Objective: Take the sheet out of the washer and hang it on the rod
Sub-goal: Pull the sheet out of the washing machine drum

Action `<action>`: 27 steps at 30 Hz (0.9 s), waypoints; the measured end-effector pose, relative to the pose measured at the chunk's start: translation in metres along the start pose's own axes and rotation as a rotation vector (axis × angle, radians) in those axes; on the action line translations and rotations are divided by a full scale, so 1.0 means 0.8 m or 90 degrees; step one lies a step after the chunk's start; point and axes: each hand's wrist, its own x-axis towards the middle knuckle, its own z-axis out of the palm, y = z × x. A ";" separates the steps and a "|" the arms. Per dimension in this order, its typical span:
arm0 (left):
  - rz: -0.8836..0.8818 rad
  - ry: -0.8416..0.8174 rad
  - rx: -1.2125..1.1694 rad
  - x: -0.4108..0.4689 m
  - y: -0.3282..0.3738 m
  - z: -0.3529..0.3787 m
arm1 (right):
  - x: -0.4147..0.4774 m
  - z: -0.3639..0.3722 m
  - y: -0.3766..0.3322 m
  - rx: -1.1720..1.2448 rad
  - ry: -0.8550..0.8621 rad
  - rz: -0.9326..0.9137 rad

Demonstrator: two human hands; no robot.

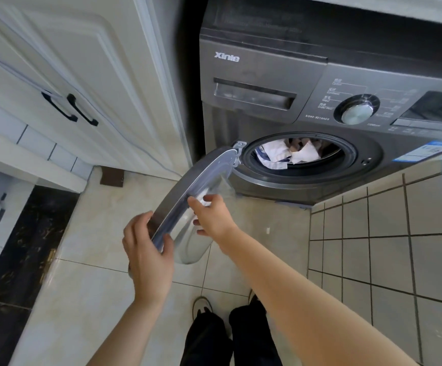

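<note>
Closest to the camera are the person's dark trouser legs (209, 336) and one light shoe (201, 305) on the pale tiled floor (87, 286). Both bare forearms reach forward and inward from the bottom edge towards the washer's door (201, 175), which stands swung wide open on its left-side hinge, edge-on to the view.

The left hand (148, 249) grips the door's near end. Its fingers curl over the outer rim and its thumb lies across the inner face, with the wrist bent slightly back. The right hand (212, 217), a little farther along, holds the inner side of the door. Its thumb stretches along the rim and its other fingers curl against the clear glass bowl.

Beyond the hands is the dark grey washer (267, 75) with its round opening uncovered. The sheet (293, 154) lies crumpled inside the drum, white with some darker patches, and neither hand touches it. A silver dial (357, 112) sits on the panel above. White cabinet doors (82, 75) with black handles stand to the left.
</note>
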 end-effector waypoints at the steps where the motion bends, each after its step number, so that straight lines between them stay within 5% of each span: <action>1: 0.047 0.011 0.027 0.004 0.009 0.002 | 0.003 -0.007 0.003 -0.029 0.015 -0.002; 4: 0.197 0.024 0.117 0.019 0.040 0.019 | 0.013 -0.045 0.012 -0.079 0.062 0.012; 10: 0.324 -0.035 0.136 0.031 0.093 0.088 | 0.043 -0.164 0.029 -0.173 0.178 0.034; 27: 0.457 -0.285 0.351 0.085 0.107 0.376 | 0.194 -0.378 0.034 -0.676 0.200 -0.131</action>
